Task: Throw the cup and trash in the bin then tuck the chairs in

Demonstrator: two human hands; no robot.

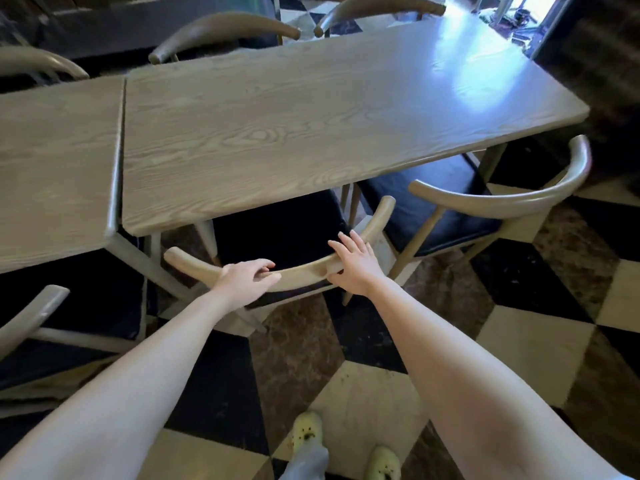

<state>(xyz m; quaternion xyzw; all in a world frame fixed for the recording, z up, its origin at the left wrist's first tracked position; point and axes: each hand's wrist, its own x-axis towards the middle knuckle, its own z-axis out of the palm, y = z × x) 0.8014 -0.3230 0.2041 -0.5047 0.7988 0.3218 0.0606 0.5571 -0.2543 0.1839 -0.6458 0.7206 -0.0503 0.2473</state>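
Note:
A wooden chair with a curved backrest [304, 270] and a dark seat stands right in front of me, its seat partly under the table [311, 116]. My left hand [247, 277] grips the left part of the backrest. On the right part of that rail lies my right hand [355, 259], fingers spread over the top and thumb under it. To the right stands a second chair [502, 199], angled, its seat partly out from under the table. No cup, trash or bin is in view.
A second table [59, 161] adjoins on the left, with another chair [31, 320] at its near side. More chair backs [225, 29] line the far side. The floor [363, 393] is checkered tile. My feet in pale shoes [308, 431] stand behind the chair.

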